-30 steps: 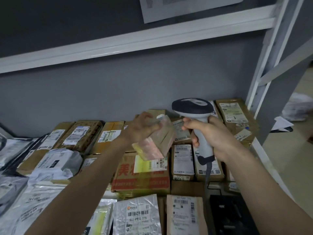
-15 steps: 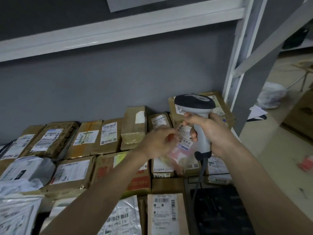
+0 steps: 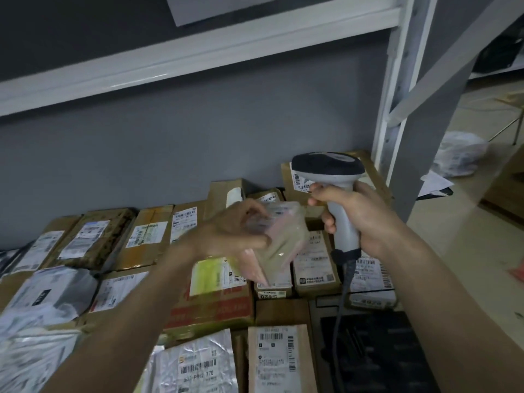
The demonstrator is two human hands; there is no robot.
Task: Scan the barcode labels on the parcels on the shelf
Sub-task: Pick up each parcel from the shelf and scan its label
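1. parcels (image 3: 278,361) nearest the camera lie flat at the front of the shelf: a brown one with its barcode label face up, and a silvery mailer (image 3: 195,367) just beside it on the left, label also up.
2. left hand (image 3: 235,231) is clamped on a small pink-and-clear pouch (image 3: 279,245), held in the air above the middle row of boxes; the pouch is blurred and no label can be read on the side that shows.
3. right hand (image 3: 360,219) is wrapped round the grip of the scanner (image 3: 329,171), its cord hanging down toward the shelf; the head points away from the camera, over the far-right box (image 3: 368,171), not at the pouch.
4. change noted: a second ago the pouch was held up close to the scanner head; half a second ago it had dropped lower with a label showing; now it is turned again, lower and left of the scanner.
5. judgement: the pouch appears to be scanned and on its way back down, or is being turned to find its code; which, cannot be told.
6. far row of brown boxes (image 3: 184,222) stands against the grey wall, labels up, apparently awaiting the scanner.
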